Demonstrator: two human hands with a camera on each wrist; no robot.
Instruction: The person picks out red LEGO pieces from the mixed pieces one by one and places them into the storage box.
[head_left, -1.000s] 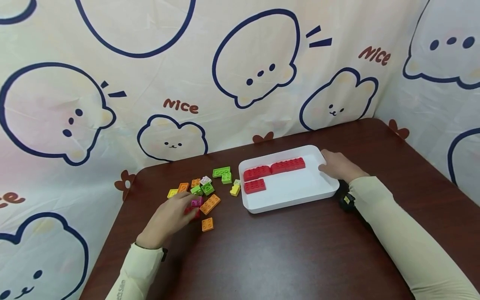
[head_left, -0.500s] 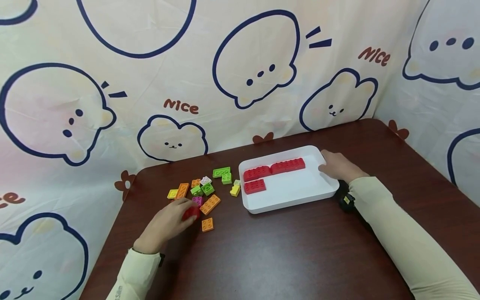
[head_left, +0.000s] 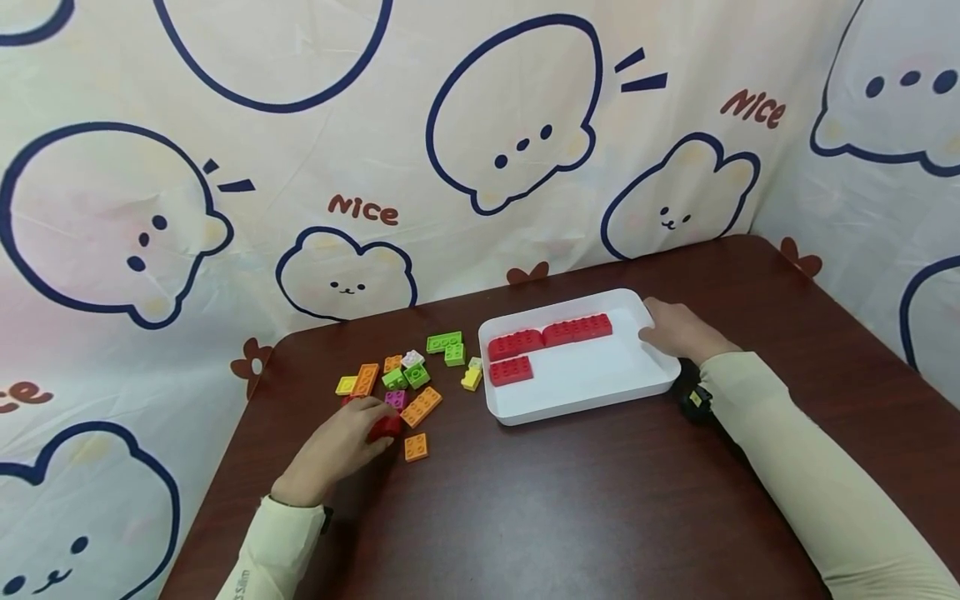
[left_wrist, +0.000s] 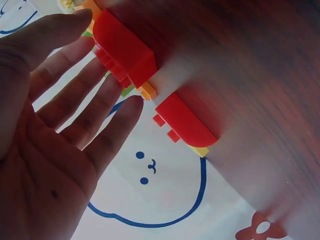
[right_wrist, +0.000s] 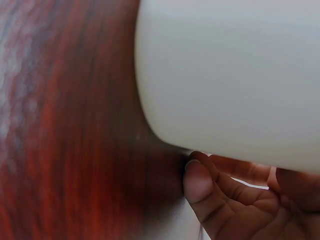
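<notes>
My left hand [head_left: 337, 446] is at the near side of a pile of toy building bricks. Its thumb and fingers hold a red brick with one rounded end [left_wrist: 125, 47], low at the tabletop with its studs toward the palm. Another red rounded brick [left_wrist: 185, 120] lies beside the little finger, apart from it. My right hand [head_left: 684, 329] grips the right end of a white tray [head_left: 585, 398], whose underside fills much of the right wrist view. Red bricks [head_left: 576, 330] line the tray's far side, and one more red brick [head_left: 511, 370] sits in front of them.
Orange bricks [head_left: 422, 407], green bricks [head_left: 417, 375], yellow bricks [head_left: 471, 379], a magenta brick [head_left: 396, 400] and a whitish brick [head_left: 412, 358] lie left of the tray. The dark wooden table [head_left: 562, 492] meets a printed curtain [head_left: 465, 242] behind.
The left hand has drawn back slightly toward the near left, baring more of an orange brick, and its fingers have come round the red brick. The right hand and tray stay put.
</notes>
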